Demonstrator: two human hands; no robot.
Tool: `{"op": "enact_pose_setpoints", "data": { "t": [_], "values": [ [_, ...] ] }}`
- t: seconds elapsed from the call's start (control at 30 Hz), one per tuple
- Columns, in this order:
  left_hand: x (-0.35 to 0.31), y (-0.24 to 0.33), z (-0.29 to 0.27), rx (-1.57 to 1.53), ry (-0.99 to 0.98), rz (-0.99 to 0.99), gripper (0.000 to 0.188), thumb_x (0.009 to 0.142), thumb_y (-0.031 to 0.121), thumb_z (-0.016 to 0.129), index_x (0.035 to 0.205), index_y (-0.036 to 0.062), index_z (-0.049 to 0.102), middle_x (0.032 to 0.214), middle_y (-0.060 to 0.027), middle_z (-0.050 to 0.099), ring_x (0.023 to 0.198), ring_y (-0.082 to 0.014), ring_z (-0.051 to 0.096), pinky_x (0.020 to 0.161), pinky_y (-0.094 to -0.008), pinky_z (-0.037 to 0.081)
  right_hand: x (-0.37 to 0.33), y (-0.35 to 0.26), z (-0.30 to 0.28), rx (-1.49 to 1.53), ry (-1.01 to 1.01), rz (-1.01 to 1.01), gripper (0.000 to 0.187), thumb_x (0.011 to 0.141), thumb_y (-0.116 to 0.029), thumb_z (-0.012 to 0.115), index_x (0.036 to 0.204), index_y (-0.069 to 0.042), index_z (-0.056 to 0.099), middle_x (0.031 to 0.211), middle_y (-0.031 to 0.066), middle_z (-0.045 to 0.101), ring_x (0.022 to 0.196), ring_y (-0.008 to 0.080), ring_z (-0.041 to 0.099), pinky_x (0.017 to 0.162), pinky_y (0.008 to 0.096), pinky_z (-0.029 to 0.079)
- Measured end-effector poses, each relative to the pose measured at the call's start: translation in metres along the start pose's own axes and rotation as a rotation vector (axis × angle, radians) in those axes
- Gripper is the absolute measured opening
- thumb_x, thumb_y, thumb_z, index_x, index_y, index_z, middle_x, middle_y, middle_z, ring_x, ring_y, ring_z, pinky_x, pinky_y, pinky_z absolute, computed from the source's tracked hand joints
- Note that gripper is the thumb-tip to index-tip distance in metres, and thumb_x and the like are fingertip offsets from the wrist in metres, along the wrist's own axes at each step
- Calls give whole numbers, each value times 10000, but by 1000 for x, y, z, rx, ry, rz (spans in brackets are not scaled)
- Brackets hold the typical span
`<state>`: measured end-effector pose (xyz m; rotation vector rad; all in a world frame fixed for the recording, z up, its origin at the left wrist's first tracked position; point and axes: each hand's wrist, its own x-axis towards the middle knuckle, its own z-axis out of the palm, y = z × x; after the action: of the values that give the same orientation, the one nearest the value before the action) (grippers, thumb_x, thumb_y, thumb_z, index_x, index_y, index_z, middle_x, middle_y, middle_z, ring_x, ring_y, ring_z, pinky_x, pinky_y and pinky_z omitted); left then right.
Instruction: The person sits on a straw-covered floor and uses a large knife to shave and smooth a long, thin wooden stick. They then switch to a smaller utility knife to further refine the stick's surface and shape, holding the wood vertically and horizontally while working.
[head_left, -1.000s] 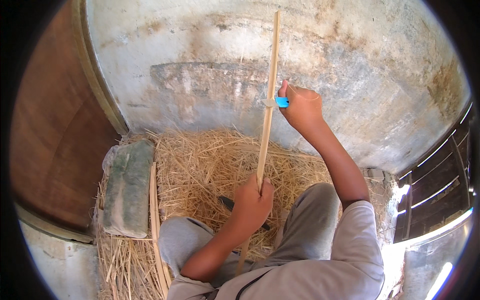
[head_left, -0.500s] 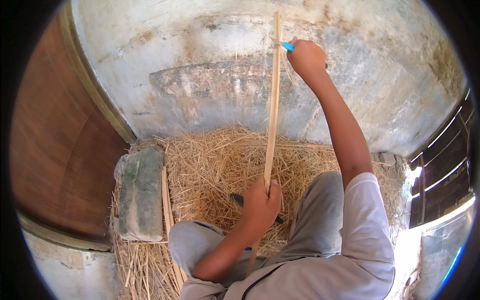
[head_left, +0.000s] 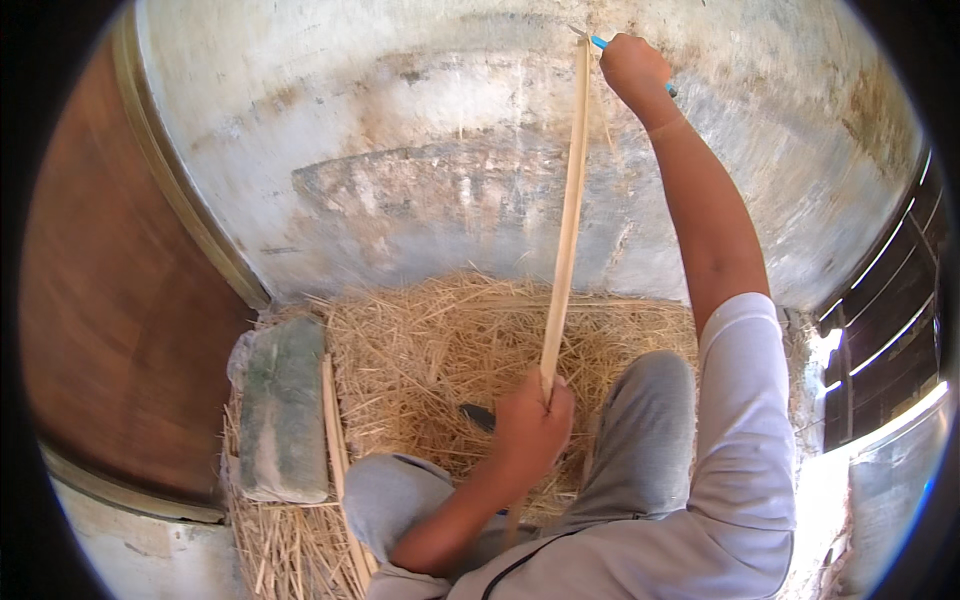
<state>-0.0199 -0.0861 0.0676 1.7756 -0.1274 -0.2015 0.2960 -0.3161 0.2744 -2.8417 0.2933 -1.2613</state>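
Note:
A long pale wooden strip (head_left: 568, 230) rises from my lap toward the wall, leaning slightly right. My left hand (head_left: 532, 425) grips it low down, fingers wrapped round it. At its far top end, my right hand (head_left: 635, 70) is closed round a knife (head_left: 599, 42) with a blue handle. The thin blade reaches left across the tip of the strip. A thin curl of shaving (head_left: 606, 125) hangs beside the strip, below the knife. Under my left hand, a dark blade-like object (head_left: 478, 416) lies on the straw, partly hidden by the hand.
Straw and shavings (head_left: 420, 350) cover the floor between my knees and the stained wall (head_left: 400, 120). At left lies a grey-green block (head_left: 284, 420), with pale wooden strips (head_left: 337, 430) beside it. A brown door (head_left: 120, 290) stands farther left, dark slatted boards (head_left: 890, 310) at right.
My right hand and the knife have moved up along the strip to its top end. The strip has tipped a little to the right, and my left hand sits slightly lower and farther right.

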Motion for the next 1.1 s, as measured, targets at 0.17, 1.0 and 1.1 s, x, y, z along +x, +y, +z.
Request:
{"op": "enact_pose_setpoints", "data": {
  "t": [0.17, 1.0, 1.1],
  "values": [
    [-25, 4, 3, 90, 50, 124, 299, 1039, 277, 538, 932, 1, 574, 629, -64, 557, 564, -130, 564, 529, -334, 456, 36, 67, 18, 68, 127, 243, 310, 936, -260, 552, 1013, -43, 761, 1020, 208, 743, 940, 381, 733, 801, 491, 569],
    [39, -68, 6, 278, 249, 80, 297, 1071, 307, 520, 986, 22, 529, 679, -117, 562, 586, -236, 576, 534, -377, 422, -324, -21, 88, 520, -177, -305, 395, 1027, -233, 554, 664, -79, 584, 532, 122, 573, 448, 320, 580, 452, 427, 466],
    [39, -65, 15, 325, 254, 94, 291, 1073, 287, 500, 968, 15, 507, 685, -186, 573, 610, -352, 607, 559, -435, 439, -325, -14, 93, 484, -156, -295, 414, 1024, -224, 547, 637, -81, 580, 528, 121, 578, 436, 307, 582, 430, 405, 465]
  ]
}}
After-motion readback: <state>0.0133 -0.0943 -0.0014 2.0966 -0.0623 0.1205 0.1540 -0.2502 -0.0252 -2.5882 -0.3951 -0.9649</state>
